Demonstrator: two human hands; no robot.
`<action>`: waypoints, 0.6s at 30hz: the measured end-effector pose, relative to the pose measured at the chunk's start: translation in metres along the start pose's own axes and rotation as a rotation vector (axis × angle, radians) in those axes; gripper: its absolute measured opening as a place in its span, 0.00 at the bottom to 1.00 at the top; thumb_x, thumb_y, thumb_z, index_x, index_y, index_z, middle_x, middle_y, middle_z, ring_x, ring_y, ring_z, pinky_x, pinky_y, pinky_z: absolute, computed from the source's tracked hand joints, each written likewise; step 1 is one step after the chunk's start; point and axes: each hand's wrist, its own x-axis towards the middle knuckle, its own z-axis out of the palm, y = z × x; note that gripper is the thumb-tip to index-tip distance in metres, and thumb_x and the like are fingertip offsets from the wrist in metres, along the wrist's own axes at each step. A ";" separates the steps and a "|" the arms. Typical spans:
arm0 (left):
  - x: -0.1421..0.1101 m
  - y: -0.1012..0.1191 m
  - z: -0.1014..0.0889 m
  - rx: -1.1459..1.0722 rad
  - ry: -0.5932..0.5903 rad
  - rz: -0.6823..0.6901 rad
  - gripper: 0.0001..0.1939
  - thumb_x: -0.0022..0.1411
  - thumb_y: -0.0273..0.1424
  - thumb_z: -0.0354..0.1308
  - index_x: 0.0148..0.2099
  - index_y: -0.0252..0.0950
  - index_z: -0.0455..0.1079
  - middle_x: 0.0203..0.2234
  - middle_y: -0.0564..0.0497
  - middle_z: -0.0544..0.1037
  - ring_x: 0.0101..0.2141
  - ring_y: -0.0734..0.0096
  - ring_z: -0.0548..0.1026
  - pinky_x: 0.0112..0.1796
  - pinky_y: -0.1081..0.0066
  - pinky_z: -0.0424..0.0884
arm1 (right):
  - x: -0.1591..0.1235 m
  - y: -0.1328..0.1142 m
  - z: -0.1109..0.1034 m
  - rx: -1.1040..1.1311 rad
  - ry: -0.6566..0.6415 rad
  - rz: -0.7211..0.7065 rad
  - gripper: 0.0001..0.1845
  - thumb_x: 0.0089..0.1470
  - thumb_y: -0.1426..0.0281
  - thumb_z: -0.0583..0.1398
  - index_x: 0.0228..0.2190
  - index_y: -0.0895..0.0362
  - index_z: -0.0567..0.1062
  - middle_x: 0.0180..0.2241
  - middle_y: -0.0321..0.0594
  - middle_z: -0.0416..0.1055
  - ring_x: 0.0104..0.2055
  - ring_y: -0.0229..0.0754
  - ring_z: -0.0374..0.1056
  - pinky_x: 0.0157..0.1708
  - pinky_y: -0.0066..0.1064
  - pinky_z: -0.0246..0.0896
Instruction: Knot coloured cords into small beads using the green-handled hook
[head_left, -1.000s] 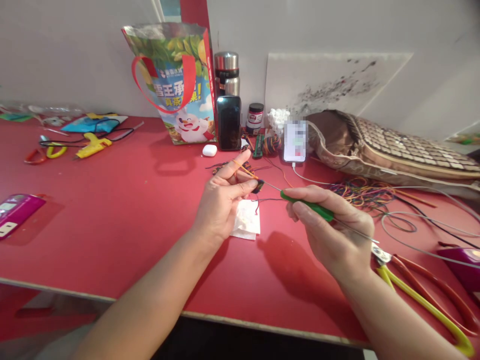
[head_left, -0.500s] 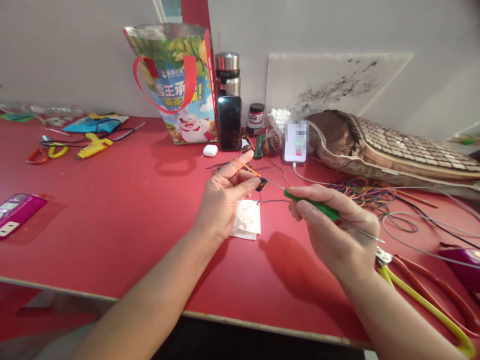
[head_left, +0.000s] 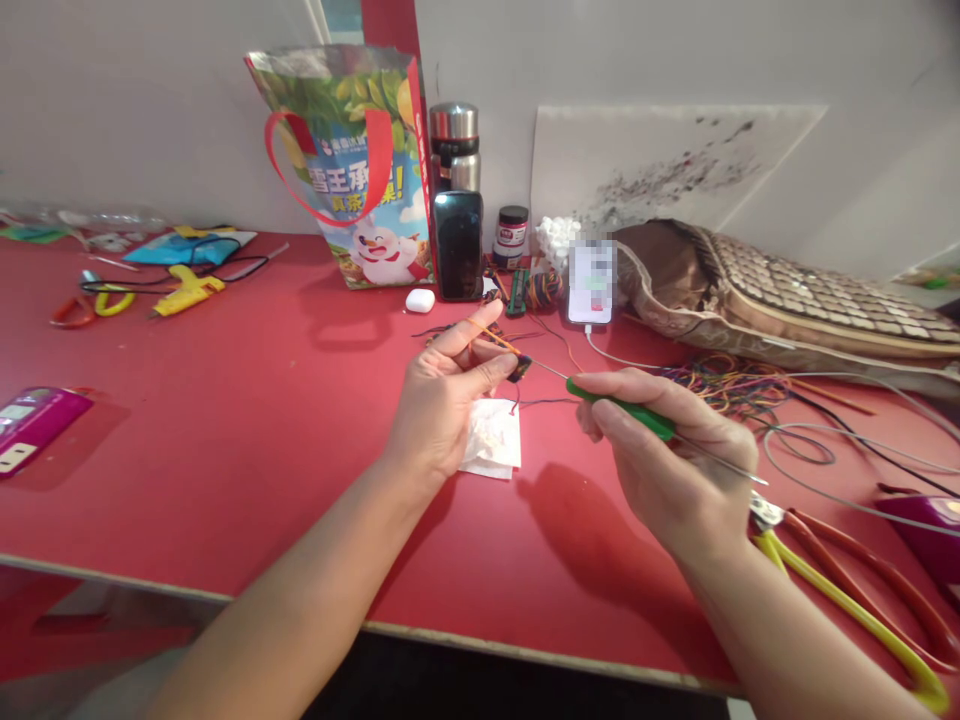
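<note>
My left hand [head_left: 442, 395] pinches a small dark crocheted piece [head_left: 519, 368] between thumb and fingers. An orange yarn strand [head_left: 495, 333] runs taut from its raised index finger to that piece. My right hand [head_left: 667, 450] grips a crochet hook by its green handle [head_left: 634, 412]. The hook's thin metal shaft [head_left: 551, 370] points left and reaches the dark piece; its very tip is hidden there. Dark thread hangs from the piece toward the right hand. Below the left hand lies a folded white tissue [head_left: 493, 440].
Cutting pliers [head_left: 862, 580] lie beside my right wrist. A heap of multicoloured yarn [head_left: 724, 388], a brown bag [head_left: 795, 290] and a charging phone [head_left: 590, 285] are at right. Behind stand a dark phone [head_left: 459, 245], a flask [head_left: 454, 150] and a shopping bag [head_left: 352, 180]. A yellow glue gun [head_left: 187, 292] sits at left.
The crocheted piece has tilted slightly, and the hook's shaft has shifted a little at it. Both hands keep nearly the same place and hold.
</note>
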 end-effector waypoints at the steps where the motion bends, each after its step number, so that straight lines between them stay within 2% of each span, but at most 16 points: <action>1: -0.001 0.000 0.001 -0.003 -0.009 -0.008 0.21 0.49 0.23 0.77 0.47 0.43 0.87 0.25 0.58 0.78 0.27 0.78 0.69 0.34 0.71 0.66 | 0.000 0.001 0.000 0.007 -0.001 0.007 0.10 0.64 0.70 0.68 0.44 0.47 0.88 0.34 0.39 0.82 0.33 0.43 0.73 0.34 0.37 0.69; 6: -0.005 0.002 0.004 -0.043 -0.028 -0.040 0.23 0.49 0.23 0.78 0.49 0.41 0.86 0.27 0.56 0.80 0.32 0.75 0.75 0.41 0.71 0.71 | 0.001 0.003 0.001 0.055 0.001 0.034 0.10 0.64 0.67 0.69 0.46 0.46 0.88 0.34 0.39 0.83 0.33 0.43 0.74 0.35 0.37 0.70; 9: -0.006 0.003 0.004 -0.015 -0.019 -0.037 0.25 0.49 0.23 0.78 0.51 0.42 0.86 0.26 0.57 0.78 0.29 0.77 0.73 0.34 0.72 0.68 | 0.000 0.003 0.003 0.045 0.012 0.050 0.10 0.65 0.65 0.68 0.46 0.47 0.88 0.33 0.40 0.83 0.32 0.43 0.74 0.33 0.38 0.71; 12: -0.007 0.003 0.005 0.004 -0.006 -0.045 0.26 0.49 0.23 0.78 0.52 0.42 0.86 0.26 0.57 0.78 0.23 0.81 0.65 0.25 0.72 0.58 | -0.001 0.002 0.004 0.064 0.007 0.063 0.10 0.66 0.65 0.68 0.47 0.47 0.88 0.32 0.40 0.82 0.31 0.42 0.73 0.31 0.36 0.70; 15: -0.008 0.003 0.006 -0.023 -0.016 -0.052 0.27 0.47 0.24 0.80 0.51 0.42 0.86 0.27 0.57 0.79 0.19 0.84 0.59 0.20 0.72 0.50 | -0.001 0.001 0.006 0.104 -0.009 0.069 0.11 0.67 0.66 0.67 0.48 0.45 0.88 0.31 0.38 0.81 0.31 0.41 0.73 0.31 0.34 0.70; 18: -0.009 0.004 0.007 -0.046 -0.029 -0.057 0.29 0.44 0.24 0.81 0.51 0.41 0.86 0.27 0.57 0.80 0.17 0.87 0.57 0.18 0.73 0.47 | -0.002 0.002 0.007 0.118 -0.024 0.066 0.12 0.69 0.64 0.66 0.50 0.47 0.88 0.30 0.39 0.81 0.30 0.39 0.71 0.29 0.32 0.67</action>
